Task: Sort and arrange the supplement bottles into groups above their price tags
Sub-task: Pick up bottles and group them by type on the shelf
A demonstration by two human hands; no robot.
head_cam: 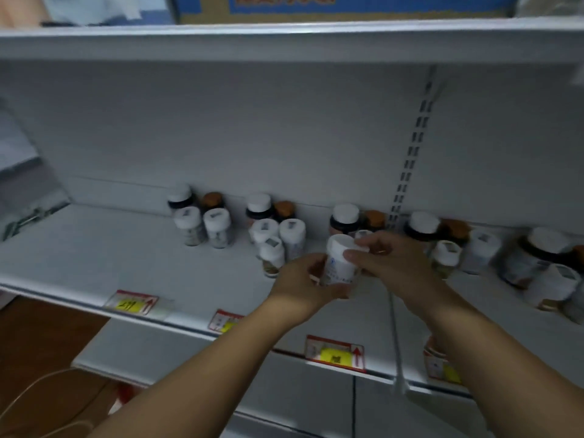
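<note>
A white supplement bottle (338, 262) with a white cap is held above the white shelf (132, 260). My left hand (305, 281) grips its lower body from the left and my right hand (388, 259) grips its upper part and cap from the right. Behind them, groups of bottles stand at the shelf's back: a left group (202, 216), a middle group (275, 229), a third group (350, 218) partly hidden by my hands, and a right group (448, 241). Red-and-yellow price tags (134, 303), (226, 320), (336, 354) sit along the shelf's front edge.
An upper shelf (284, 39) with a blue-and-tan carton (316, 4) hangs overhead. A slotted upright (414, 147) runs down the back panel. Further bottles (546, 267) crowd the far right. A cable (47, 403) lies on the brown floor at lower left.
</note>
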